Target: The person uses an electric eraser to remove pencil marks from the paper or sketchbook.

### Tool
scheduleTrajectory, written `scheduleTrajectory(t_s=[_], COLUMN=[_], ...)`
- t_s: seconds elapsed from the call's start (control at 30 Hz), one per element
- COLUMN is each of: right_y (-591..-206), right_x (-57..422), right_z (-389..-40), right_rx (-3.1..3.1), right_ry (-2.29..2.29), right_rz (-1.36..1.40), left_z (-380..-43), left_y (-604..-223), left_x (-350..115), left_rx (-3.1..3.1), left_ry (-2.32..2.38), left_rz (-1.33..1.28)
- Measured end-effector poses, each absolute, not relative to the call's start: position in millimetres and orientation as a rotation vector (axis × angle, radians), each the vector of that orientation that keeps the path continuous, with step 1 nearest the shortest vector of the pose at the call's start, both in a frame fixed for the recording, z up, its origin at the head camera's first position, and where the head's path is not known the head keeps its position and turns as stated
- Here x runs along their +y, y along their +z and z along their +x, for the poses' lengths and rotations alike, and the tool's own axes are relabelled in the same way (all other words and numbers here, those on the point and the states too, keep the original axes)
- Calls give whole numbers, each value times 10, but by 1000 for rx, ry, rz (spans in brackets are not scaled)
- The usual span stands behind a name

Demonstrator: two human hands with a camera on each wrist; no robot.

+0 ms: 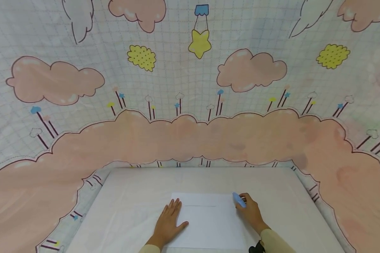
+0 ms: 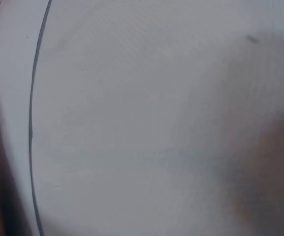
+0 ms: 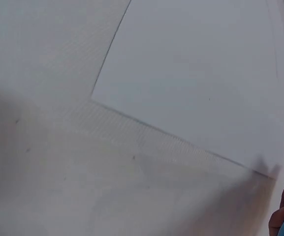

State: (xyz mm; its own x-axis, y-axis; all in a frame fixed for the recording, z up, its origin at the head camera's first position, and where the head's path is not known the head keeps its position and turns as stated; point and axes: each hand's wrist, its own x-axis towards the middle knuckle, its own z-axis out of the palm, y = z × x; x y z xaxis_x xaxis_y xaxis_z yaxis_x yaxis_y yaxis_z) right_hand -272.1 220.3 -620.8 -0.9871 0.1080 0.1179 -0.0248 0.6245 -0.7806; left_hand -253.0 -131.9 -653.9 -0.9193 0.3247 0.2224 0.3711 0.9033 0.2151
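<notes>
A white sheet of paper [image 1: 210,226] lies on the table, with a thin straight line [image 1: 200,206] across its upper part. My left hand [image 1: 168,223] rests on the sheet's left edge, fingers straight and thumb spread toward the middle. At the upper right corner, my right hand [image 1: 251,212] grips a smooth, light blue, elongated object [image 1: 239,199]; its exact kind does not show. In the right wrist view, curled fingertips [image 3: 281,216] and part of the blue object appear at the lower right, beside a corner of the sheet. Only a sliver of left hand enters the left wrist view.
A pale cloth covers the table [image 1: 130,196] around the paper. Behind and beside it hangs a patterned fabric [image 1: 209,138] with pink clouds and yellow shapes. Something black [image 1: 257,247] is at the right wrist, by the sleeve.
</notes>
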Motion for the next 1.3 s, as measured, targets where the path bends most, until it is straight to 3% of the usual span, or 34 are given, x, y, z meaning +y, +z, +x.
scheduleTrajectory(t_s=[0.57, 1.3], right_y=[-6098, -6094], right_x=[1931, 1902], right_z=[-2739, -2807], right_rx=[-2727, -2878], right_ry=[1595, 1546], right_rz=[80, 241], left_z=[-2523, -2563], left_y=[-6537, -6597], left_x=[-1307, -1338], left_rx=[-2891, -2830], left_ry=[-402, -344], left_rz=[-546, -552])
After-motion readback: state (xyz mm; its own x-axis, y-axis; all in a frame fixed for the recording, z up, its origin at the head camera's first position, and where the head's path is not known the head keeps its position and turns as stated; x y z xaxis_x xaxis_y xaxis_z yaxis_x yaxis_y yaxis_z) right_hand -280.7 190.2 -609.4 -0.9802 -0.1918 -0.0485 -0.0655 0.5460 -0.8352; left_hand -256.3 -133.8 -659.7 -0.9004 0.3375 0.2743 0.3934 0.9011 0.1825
